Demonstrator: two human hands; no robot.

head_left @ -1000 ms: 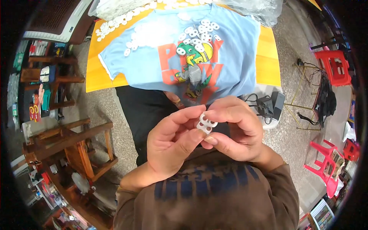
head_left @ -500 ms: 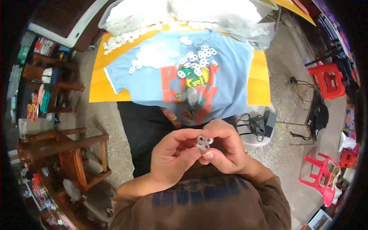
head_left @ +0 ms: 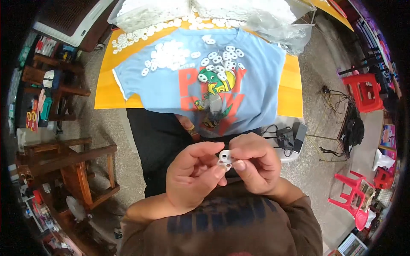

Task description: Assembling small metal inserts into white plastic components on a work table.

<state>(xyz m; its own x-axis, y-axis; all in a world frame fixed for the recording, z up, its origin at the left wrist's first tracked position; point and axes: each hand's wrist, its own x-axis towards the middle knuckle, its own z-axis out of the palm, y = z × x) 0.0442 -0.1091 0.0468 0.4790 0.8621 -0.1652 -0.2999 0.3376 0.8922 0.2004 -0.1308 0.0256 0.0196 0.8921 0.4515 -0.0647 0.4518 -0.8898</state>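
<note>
Before you, the yellow surface [head_left: 291, 96] is carrying a blue T-shirt [head_left: 256, 94] that is overhanging the near edge. Toward the far side, loose white pieces [head_left: 132, 36] are lying in a band beside a clear container [head_left: 143, 21].

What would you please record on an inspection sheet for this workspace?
Surface: flat yellow tabletop, largely covered by a light-blue printed fabric T-shirt.
Job's things: small white two-holed pieces, some held, more on the shirt.
Clutter: crumpled clear plastic bag at the tabletop's far right corner.
Hands: left hand and right hand, both pinching the held pieces.
Cables: looped black cables, near the tabletop's right end.
Surroundings: red plastic stool right, brown wooden frame left.
</note>
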